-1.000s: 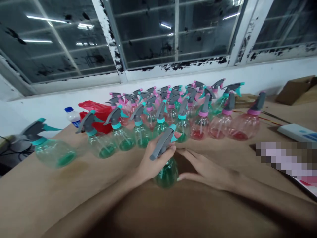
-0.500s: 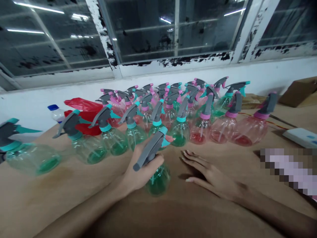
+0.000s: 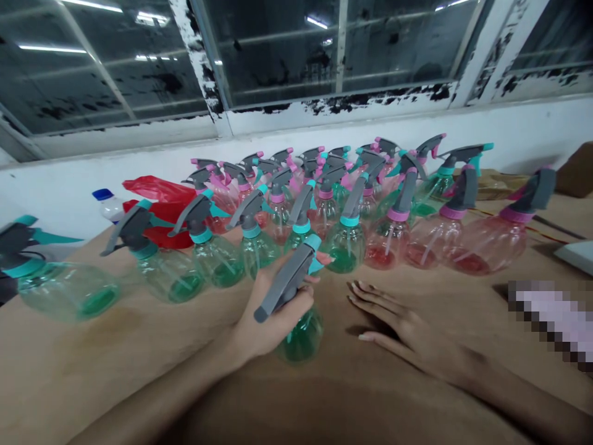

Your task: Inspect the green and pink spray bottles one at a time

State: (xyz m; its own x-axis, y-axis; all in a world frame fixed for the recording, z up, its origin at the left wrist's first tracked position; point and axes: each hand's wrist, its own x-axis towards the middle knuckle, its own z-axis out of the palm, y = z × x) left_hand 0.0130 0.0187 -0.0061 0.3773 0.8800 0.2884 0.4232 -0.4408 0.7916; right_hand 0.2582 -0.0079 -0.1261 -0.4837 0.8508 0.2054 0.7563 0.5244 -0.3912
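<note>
My left hand (image 3: pixel 273 309) is wrapped round the neck of a green spray bottle (image 3: pixel 303 337), just under its grey trigger head with a turquoise nozzle. The bottle stands upright on the brown table, and the fingers partly cover its upper part. To the right, my right hand (image 3: pixel 403 327) rests palm down on the tabletop with its fingers stretched out, holding nothing. Closest beyond the hands is a row of spray bottles, among them a green one with a turquoise collar (image 3: pixel 343 250) and a pink one with a pink collar (image 3: pixel 380 247).
Several more spray bottles with grey heads crowd the table back to the white wall. A red plastic bag (image 3: pixel 160 194) and a blue-capped bottle (image 3: pixel 107 207) are at the left. A cardboard box (image 3: pixel 577 173) and a white device (image 3: pixel 577 256) with wires lie right.
The whole view has shifted slightly, so things on the right appear further right. My left hand keeps its hold on the spray bottle and my right hand stays flat on the table.
</note>
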